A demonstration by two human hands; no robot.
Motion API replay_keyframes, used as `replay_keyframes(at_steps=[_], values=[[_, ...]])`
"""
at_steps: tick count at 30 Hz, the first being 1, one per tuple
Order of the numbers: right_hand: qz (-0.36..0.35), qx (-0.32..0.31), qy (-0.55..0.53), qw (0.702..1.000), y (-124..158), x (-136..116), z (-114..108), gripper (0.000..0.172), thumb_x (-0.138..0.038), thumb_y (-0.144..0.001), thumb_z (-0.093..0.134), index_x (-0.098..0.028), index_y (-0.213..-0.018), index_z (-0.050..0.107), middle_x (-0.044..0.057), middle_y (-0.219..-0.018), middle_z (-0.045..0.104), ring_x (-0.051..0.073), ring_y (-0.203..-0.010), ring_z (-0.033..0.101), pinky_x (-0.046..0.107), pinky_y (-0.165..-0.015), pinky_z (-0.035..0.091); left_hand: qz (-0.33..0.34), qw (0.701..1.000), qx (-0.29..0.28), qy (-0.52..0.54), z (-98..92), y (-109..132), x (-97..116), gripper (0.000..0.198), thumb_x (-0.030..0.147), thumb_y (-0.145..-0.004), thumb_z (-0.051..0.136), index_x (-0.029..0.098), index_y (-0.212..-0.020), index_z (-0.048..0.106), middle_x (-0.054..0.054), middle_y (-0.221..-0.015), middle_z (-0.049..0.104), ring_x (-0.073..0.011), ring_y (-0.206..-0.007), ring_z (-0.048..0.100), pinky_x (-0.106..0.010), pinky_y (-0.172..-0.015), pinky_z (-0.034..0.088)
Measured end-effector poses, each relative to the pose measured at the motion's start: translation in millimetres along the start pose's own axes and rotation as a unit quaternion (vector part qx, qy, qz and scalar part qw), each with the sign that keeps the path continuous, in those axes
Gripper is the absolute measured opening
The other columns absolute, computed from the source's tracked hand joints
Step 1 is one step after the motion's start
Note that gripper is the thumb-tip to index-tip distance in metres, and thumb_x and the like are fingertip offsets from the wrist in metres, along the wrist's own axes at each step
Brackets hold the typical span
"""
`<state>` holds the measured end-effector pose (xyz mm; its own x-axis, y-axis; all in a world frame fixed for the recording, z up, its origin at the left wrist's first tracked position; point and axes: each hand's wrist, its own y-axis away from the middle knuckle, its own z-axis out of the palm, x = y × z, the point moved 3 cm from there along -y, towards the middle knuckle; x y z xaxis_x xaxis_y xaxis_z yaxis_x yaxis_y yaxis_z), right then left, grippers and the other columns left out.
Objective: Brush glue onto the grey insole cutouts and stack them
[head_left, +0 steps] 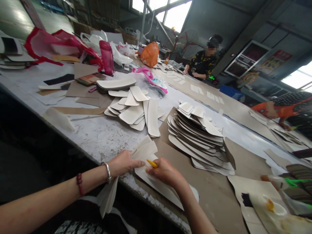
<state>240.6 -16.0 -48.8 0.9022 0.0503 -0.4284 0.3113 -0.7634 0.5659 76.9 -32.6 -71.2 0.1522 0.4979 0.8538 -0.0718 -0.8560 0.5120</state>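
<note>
left hand (123, 164): at the near table edge, fingers closed tight around a fan of cream, sole-shaped card pieces (146, 149); a silver bangle (108, 171) sits at the wrist and a dark red bead bracelet (80, 184) further up the forearm.
held pieces: thin, flat, matt, off-white with rounded ends; the upper ends spread out past the fingers over the table, the lower ends hang off the table edge below the wrist.
right hand (164, 170): just beside the left, thumb and fingers pinched on a short yellow stick-like tool (151, 163), its tip pointing toward the left hand's fingertips; what kind of tool it is cannot be made out.
under the right hand: one long cream sole-shaped piece (154, 186) lies flat, partly covered by hand and wrist, on a large brown cardboard sheet (214, 195).
table (97, 136): pale top, scuffed and speckled grey.
middle, right: a tall slumped stack of cream sole-shaped pieces (197, 136) on the same cardboard, well apart from the hands.
middle, left: a loose scattered heap of cream pieces (136, 110), lying at all angles.
far left: a pink plastic bottle (106, 57) upright, beside a red plastic bag (48, 42).
far centre: an orange plastic bag (149, 53).
far end: another person in a dark patterned top (201, 63), hands on the table.
</note>
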Motion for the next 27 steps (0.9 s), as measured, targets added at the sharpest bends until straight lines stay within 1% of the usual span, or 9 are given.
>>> replay_keyframes(at_steps=[4,7,10,13,20,24,27], values=[[-0.002,0.011,0.005,1.000,2,-1,0,0.020,-0.035,-0.072,0.056,-0.018,-0.073,0.066,-0.001,-0.063,0.053,0.011,-0.057,0.042,0.023,-0.050,0.027,0.028,0.998,0.016,-0.046,3.2,-3,1,0.009,0.023,-0.054,0.068,0.017,-0.060,0.065,-0.002,-0.062,0.066,-0.0186,-0.064,0.060,-0.020,-0.051,0.042],[0.002,0.013,0.008,1.000,2,-3,-1,0.020,-0.036,-0.071,0.058,-0.018,-0.073,0.066,-0.001,-0.061,0.054,0.011,-0.057,0.043,0.024,-0.050,0.027,0.036,0.996,0.027,-0.072,3.8,-4,-3,0.011,0.025,-0.058,0.066,0.016,-0.064,0.066,-0.003,-0.066,0.067,-0.0188,-0.066,0.060,-0.020,-0.050,0.041],[0.007,0.008,0.012,1.000,4,-5,-2,0.020,-0.036,-0.070,0.060,-0.018,-0.074,0.067,-0.001,-0.061,0.055,0.011,-0.056,0.044,0.023,-0.050,0.027,0.041,0.995,0.028,-0.092,4.5,-4,-7,0.013,0.028,-0.059,0.066,0.017,-0.064,0.066,-0.003,-0.065,0.066,-0.0191,-0.065,0.059,-0.020,-0.048,0.039],[0.011,0.008,0.018,1.000,5,-6,-2,0.020,-0.036,-0.070,0.059,-0.018,-0.076,0.068,0.000,-0.063,0.058,0.011,-0.056,0.045,0.023,-0.049,0.027,0.045,0.993,0.031,-0.106,5.6,-5,-9,0.012,0.028,-0.058,0.066,0.017,-0.062,0.065,-0.002,-0.062,0.065,-0.0191,-0.063,0.059,-0.020,-0.048,0.038],[0.012,0.018,0.042,0.999,5,-4,1,0.024,-0.039,-0.069,0.058,-0.020,-0.079,0.069,0.004,-0.070,0.065,0.014,-0.062,0.053,0.024,-0.051,0.030,0.055,0.992,0.034,-0.105,5.6,-3,-12,0.010,0.026,-0.060,0.063,0.018,-0.063,0.065,-0.001,-0.062,0.065,-0.0202,-0.064,0.059,-0.022,-0.049,0.041],[0.015,0.024,0.060,0.998,8,-6,1,0.025,-0.039,-0.071,0.056,-0.020,-0.081,0.069,0.006,-0.077,0.067,0.017,-0.067,0.057,0.025,-0.053,0.031,0.055,0.995,0.027,-0.084,4.6,-1,-12,0.011,0.026,-0.060,0.064,0.019,-0.067,0.067,-0.001,-0.066,0.067,-0.0203,-0.066,0.060,-0.022,-0.052,0.043],[0.022,0.027,0.070,0.997,8,-7,2,0.027,-0.040,-0.072,0.055,-0.020,-0.083,0.070,0.007,-0.081,0.068,0.019,-0.071,0.059,0.025,-0.054,0.033,0.049,0.996,0.028,-0.072,4.8,-2,-12,0.008,0.025,-0.059,0.064,0.018,-0.063,0.065,-0.002,-0.064,0.067,-0.0198,-0.064,0.061,-0.021,-0.049,0.043]])
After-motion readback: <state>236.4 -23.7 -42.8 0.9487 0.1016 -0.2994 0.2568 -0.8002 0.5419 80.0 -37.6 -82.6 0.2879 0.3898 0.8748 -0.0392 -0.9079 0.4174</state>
